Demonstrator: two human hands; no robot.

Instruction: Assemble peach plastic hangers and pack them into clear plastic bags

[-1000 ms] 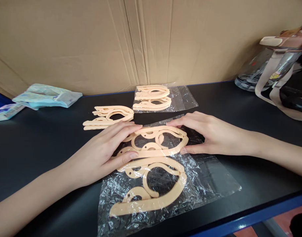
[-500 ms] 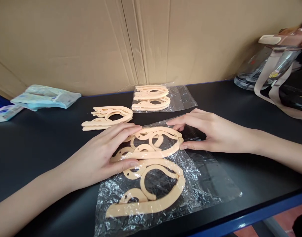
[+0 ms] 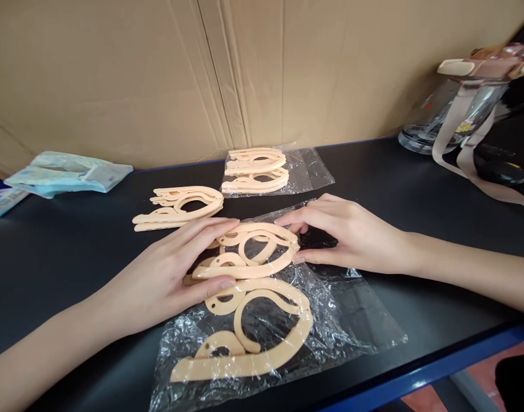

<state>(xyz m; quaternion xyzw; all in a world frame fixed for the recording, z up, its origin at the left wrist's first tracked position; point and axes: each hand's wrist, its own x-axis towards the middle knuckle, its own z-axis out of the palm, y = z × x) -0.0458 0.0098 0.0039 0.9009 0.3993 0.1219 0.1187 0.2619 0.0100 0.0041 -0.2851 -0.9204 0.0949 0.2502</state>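
Note:
A clear plastic bag [image 3: 352, 320] lies in front of me with beige folding hangers. The nearer folding hanger [image 3: 283, 355] rests flat within it. Just beyond sits a small stack of folding hangers [image 3: 262, 270]; whether the film covers all of it I cannot tell. My left hand [image 3: 171, 274] grips this stack at its left end, thumb on the near side and fingers along the far side. At the curved right end, my right hand [image 3: 343, 234] holds the same stack between thumb and fingers.
Loose folded hangers [image 3: 180, 206] lie beyond my left hand. Behind them is another clear bag of hangers [image 3: 255, 171]. Blue tissue packs [image 3: 68, 171] are at far left, a strapped bottle [image 3: 455, 109] at far right. A cardboard wall [image 3: 137, 74] backs the black table [image 3: 373, 177].
The upper hanger has shifted slightly over those beneath, so they line up more closely. My right hand has moved a little left with its end. The whole view has drifted slightly.

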